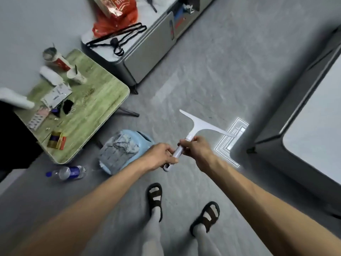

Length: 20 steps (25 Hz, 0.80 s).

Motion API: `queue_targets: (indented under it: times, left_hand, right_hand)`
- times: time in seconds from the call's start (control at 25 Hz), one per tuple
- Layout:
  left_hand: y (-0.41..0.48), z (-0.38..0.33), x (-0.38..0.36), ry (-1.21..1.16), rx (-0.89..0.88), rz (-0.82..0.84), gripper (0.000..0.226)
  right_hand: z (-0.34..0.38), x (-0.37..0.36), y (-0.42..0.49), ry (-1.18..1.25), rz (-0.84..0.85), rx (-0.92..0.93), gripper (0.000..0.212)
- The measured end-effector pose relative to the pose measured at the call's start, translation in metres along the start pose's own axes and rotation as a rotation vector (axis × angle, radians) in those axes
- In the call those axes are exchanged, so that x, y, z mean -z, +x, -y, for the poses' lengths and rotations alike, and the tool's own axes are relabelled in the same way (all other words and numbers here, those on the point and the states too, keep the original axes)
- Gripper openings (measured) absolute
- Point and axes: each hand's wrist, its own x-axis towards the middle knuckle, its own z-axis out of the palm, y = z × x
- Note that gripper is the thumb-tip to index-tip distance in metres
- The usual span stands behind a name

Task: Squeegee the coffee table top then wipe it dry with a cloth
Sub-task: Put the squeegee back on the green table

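I hold a white squeegee in the air above the grey floor, blade pointing away from me. My left hand grips the lower part of its handle. My right hand grips the handle higher up, just below the blade. A grey patterned cloth lies crumpled on a light blue stool left of my hands. The green wood-grain table stands to the left, cluttered with cups, papers and small boxes. A grey table with a pale top fills the right edge.
A plastic water bottle lies on the floor near the green table's corner. A grey cabinet with red bags and black cords on top stands at the back. My sandalled feet are below my hands.
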Motion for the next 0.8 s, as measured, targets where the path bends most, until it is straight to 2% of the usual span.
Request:
queue_targets:
  times: [0.12, 0.2, 0.32, 0.44, 0.6, 0.68, 0.8]
  left_hand:
    - [-0.014, 0.058, 0.062, -0.084, 0.03, -0.049, 0.013]
    - [-0.015, 0.098, 0.107, -0.144, 0.04, -0.065, 0.012]
    - [-0.004, 0.156, 0.173, -0.187, 0.063, -0.117, 0.017]
    - [0.035, 0.231, 0.251, -0.168, 0.069, -0.161, 0.033]
    - [0.103, 0.322, 0.362, -0.16, 0.099, -0.279, 0.042]
    - [0.133, 0.355, 0.404, -0.17, 0.094, -0.343, 0.039]
    - [0.171, 0.402, 0.444, -0.031, 0.086, -0.425, 0.029]
  right_hand:
    - [-0.007, -0.091, 0.007, -0.141, 0.001, 0.053, 0.024]
    - [-0.01, -0.153, 0.017, -0.181, 0.04, 0.063, 0.01]
    - [-0.018, -0.239, 0.053, -0.28, 0.052, 0.053, 0.019]
    - [-0.041, -0.338, 0.106, -0.359, 0.019, 0.069, 0.013]
    - [-0.06, -0.472, 0.186, -0.362, -0.001, 0.096, 0.012]
    - [-0.062, -0.524, 0.222, -0.371, 0.007, 0.132, 0.019]
    - [-0.078, -0.582, 0.273, -0.385, -0.023, 0.138, 0.028]
